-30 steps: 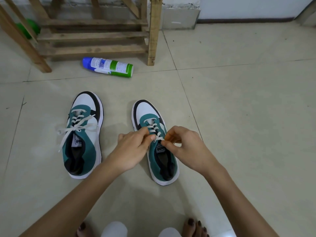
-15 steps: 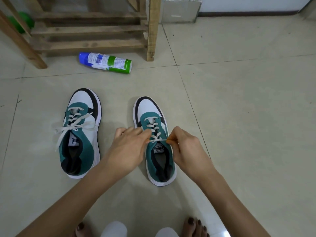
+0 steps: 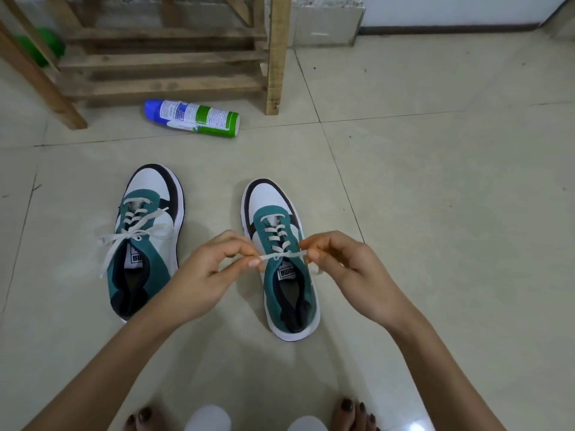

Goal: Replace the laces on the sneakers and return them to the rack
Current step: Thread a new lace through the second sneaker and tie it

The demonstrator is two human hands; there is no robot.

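Two teal, white and black sneakers stand side by side on the tiled floor, toes pointing away from me. The left sneaker (image 3: pixel 146 241) has its white lace tied in a loose bow. Over the right sneaker (image 3: pixel 281 259), my left hand (image 3: pixel 211 275) and my right hand (image 3: pixel 348 269) each pinch one end of its white lace (image 3: pixel 280 255). The lace is stretched tight across the tongue between them. The wooden rack (image 3: pixel 161 60) stands at the back left.
A blue, white and green spray can (image 3: pixel 193 118) lies on its side in front of the rack. A green object (image 3: pixel 46 43) shows behind the rack's left leg. My bare toes (image 3: pixel 351 412) are at the bottom edge. Open tiled floor extends to the right.
My hands have drawn apart sideways, pulling the right sneaker's lace taut over the tongue. The left sneaker and the can have not moved.
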